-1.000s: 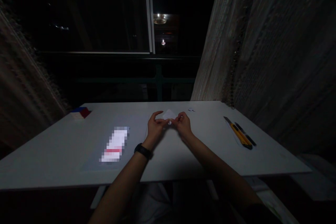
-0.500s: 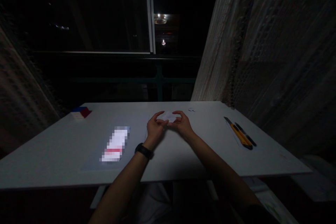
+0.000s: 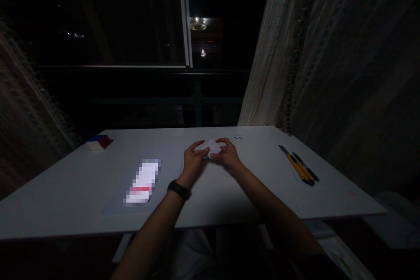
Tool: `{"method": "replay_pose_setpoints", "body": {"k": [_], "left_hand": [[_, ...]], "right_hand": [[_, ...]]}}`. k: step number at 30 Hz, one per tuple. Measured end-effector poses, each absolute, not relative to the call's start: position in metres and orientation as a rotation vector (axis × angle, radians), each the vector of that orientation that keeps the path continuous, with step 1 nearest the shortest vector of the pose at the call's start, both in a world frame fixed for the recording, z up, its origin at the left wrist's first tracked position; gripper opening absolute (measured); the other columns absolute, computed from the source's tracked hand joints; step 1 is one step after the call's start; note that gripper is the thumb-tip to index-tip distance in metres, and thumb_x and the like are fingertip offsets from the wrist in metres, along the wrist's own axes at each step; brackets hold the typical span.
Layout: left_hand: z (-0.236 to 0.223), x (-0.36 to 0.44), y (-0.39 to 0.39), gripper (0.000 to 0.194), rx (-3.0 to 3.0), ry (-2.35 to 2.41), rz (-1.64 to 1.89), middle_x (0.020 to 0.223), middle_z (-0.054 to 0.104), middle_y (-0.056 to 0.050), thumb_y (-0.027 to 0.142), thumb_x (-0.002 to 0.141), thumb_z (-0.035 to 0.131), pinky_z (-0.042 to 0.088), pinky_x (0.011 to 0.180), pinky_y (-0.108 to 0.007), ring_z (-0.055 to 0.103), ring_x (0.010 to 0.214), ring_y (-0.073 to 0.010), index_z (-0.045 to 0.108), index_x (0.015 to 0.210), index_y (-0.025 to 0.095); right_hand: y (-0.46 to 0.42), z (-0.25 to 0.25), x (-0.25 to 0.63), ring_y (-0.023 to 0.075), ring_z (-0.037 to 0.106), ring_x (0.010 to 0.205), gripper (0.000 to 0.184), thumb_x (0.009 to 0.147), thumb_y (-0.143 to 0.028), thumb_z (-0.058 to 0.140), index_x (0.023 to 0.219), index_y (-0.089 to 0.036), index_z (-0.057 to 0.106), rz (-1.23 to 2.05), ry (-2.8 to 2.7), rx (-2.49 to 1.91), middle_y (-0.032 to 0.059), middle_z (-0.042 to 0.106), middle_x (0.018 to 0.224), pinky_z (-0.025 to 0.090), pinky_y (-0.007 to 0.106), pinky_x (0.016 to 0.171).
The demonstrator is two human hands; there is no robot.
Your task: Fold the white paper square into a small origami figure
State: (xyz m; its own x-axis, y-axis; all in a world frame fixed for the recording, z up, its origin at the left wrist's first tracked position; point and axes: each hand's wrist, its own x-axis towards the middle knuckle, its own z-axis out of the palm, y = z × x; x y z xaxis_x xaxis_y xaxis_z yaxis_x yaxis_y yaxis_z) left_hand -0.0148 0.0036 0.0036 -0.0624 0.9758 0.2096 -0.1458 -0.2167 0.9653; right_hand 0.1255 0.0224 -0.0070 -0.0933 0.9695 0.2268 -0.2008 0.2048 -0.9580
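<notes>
A small folded piece of white paper (image 3: 212, 146) is held up between my two hands, a little above the table. My left hand (image 3: 194, 156) grips its left side, thumb pressed on the front and fingers curled behind. On the other side my right hand (image 3: 229, 154) pinches the paper between thumb and index finger. A black band circles my left wrist. The exact folds of the paper are too dim and small to make out.
On the white table (image 3: 82, 192), a lit phone (image 3: 143, 181) lies on a pale sheet. A puzzle cube (image 3: 99, 141) sits far left. To the right lie a yellow utility knife (image 3: 299, 168) and a black pen (image 3: 306, 166). Small scraps (image 3: 238, 137) rest near the back edge.
My left thumb has shifted up slightly onto the front of the paper. Both hands keep hold of it in about the same place. The whole view has drifted a little.
</notes>
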Motion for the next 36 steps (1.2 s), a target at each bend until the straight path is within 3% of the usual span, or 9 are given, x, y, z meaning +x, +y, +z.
{"method": "replay_pose_setpoints", "body": {"k": [10,36], "left_hand": [[0.0092,-0.0125,0.0007,0.072,1.201,1.062,1.513,0.061,0.068,-0.005,0.031,0.055,0.075,0.040,0.049,-0.021,0.059,0.051,-0.0142,0.052,0.121,0.012],[0.0042,-0.0131,0.0010,0.082,1.084,0.909,1.462,0.065,0.068,-0.008,0.026,0.052,0.079,0.045,0.063,-0.028,0.063,0.060,-0.0169,0.047,0.125,0.009]], "right_hand": [[0.0231,-0.0113,0.1243,0.0146,0.059,0.057,0.074,0.046,-0.027,0.078,0.110,-0.023,0.042,1.200,-1.280,-0.788,-0.0018,0.064,0.070,0.045,0.025,0.053],[0.0216,-0.0145,0.1190,0.0152,0.060,0.056,0.074,0.043,-0.026,0.079,0.108,-0.021,0.046,1.225,-1.160,-0.774,-0.0006,0.065,0.067,0.047,0.026,0.053]]}}
